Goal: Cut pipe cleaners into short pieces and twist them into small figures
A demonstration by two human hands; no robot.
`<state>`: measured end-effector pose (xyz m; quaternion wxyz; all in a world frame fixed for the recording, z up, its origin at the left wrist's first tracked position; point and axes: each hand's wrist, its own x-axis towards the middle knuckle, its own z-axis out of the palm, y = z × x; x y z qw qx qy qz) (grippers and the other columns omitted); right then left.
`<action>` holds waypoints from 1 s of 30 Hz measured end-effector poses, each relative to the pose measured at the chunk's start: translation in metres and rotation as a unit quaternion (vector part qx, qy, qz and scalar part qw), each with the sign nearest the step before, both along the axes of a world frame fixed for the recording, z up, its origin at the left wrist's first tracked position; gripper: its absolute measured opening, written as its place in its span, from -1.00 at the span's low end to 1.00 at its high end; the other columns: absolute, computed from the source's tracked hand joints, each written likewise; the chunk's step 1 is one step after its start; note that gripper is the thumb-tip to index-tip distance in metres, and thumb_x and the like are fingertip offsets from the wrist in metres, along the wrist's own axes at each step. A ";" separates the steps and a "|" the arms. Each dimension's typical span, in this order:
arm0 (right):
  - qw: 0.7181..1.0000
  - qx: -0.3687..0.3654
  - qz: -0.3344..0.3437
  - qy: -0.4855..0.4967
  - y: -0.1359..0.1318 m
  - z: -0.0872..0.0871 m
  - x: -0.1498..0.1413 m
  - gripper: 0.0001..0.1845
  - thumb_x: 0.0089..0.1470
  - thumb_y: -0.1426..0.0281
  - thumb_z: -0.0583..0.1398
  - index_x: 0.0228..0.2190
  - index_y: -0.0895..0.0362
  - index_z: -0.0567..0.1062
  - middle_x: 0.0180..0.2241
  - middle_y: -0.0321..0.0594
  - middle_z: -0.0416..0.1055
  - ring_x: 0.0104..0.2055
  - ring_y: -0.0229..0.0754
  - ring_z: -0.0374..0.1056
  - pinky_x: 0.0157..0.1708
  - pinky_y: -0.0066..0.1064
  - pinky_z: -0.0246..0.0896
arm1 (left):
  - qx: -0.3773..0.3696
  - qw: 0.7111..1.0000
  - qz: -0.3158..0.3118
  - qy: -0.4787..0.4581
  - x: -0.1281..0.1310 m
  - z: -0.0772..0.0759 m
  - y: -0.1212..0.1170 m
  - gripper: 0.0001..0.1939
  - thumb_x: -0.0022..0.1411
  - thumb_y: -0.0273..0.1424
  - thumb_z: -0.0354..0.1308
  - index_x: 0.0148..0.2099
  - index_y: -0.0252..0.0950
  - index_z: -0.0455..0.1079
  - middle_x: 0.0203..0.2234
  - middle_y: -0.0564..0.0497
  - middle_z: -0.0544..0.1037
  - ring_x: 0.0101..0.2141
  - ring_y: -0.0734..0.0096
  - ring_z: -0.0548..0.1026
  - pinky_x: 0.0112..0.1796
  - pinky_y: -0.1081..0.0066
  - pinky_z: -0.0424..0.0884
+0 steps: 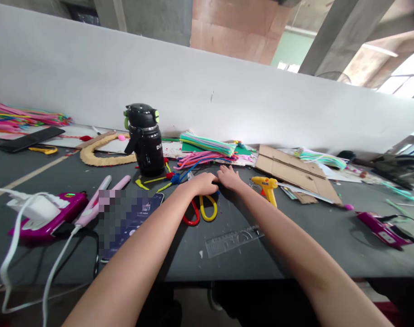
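Over the middle of the table my left hand (204,183) has its fingers curled down. What they hold, if anything, is hidden. My right hand (230,177) is touching or very close to it, fingers stretched forward and slightly apart. Just below my left hand lie a red loop (192,217) and a yellow loop (208,209), their upper ends covered by it. Pink pipe cleaners (200,159) lie beyond both hands. To the left of my left hand is a small blue and red pipe-cleaner piece (175,178). A yellow glue gun (267,187) lies right of my right hand.
A black bottle (147,145) stands at left-centre. Nearer are a phone (135,227), a pink corded tool (97,206) and a magenta power strip (70,200). A clear ruler (227,240) lies in front; cardboard (295,170) and another power strip (380,229) are right.
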<state>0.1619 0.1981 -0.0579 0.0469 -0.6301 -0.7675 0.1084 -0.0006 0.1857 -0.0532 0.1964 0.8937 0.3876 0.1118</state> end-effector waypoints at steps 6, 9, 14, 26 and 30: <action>0.968 0.033 -0.014 0.247 -0.051 0.000 0.018 -0.49 0.23 0.36 -0.05 0.03 0.18 0.56 0.06 -0.13 0.53 0.13 -0.08 0.41 0.12 -0.35 0.27 | 0.053 0.975 0.158 -0.146 -0.009 0.002 0.005 -0.61 0.15 -0.51 0.02 -0.08 -0.28 0.61 -0.12 -0.07 0.67 -0.10 0.24 0.60 -0.02 0.38 0.46; 0.939 0.034 -0.010 0.341 -0.060 -0.003 0.021 -0.56 0.14 0.40 0.02 -0.14 0.18 0.65 -0.12 -0.16 0.62 -0.02 -0.08 0.50 0.00 -0.36 0.34 | 0.015 0.973 0.147 -0.179 -0.010 0.002 0.008 -0.59 0.12 -0.54 0.04 -0.05 -0.31 0.60 -0.11 -0.05 0.67 -0.12 0.30 0.60 -0.06 0.44 0.47; 0.955 0.036 0.029 0.292 -0.065 -0.002 0.016 -0.60 0.12 0.41 0.07 -0.16 0.11 0.67 -0.17 -0.22 0.63 -0.12 -0.09 0.50 -0.02 -0.33 0.32 | -0.047 0.993 0.082 -0.074 -0.007 0.007 0.005 -0.63 0.05 -0.47 0.17 -0.09 -0.28 0.63 -0.21 -0.04 0.69 -0.16 0.25 0.60 -0.14 0.45 0.46; 0.888 0.053 -0.035 0.455 -0.060 -0.008 0.029 -0.70 0.02 0.49 0.14 -0.23 0.21 0.61 -0.21 -0.11 0.61 -0.18 -0.16 0.50 -0.15 -0.38 0.38 | -0.054 0.996 0.069 -0.027 -0.005 0.006 0.003 -0.58 0.09 -0.52 0.08 -0.05 -0.26 0.63 -0.13 -0.02 0.68 -0.12 0.31 0.61 -0.11 0.51 0.44; 0.939 0.093 0.024 0.330 -0.056 -0.004 0.029 -0.78 0.08 0.44 0.22 -0.24 0.19 0.62 -0.26 -0.14 0.59 -0.24 -0.16 0.45 -0.13 -0.33 0.33 | -0.060 0.995 0.074 -0.013 -0.004 0.009 0.002 -0.57 0.06 -0.53 0.09 -0.06 -0.25 0.63 -0.17 -0.01 0.69 -0.15 0.32 0.60 -0.18 0.53 0.43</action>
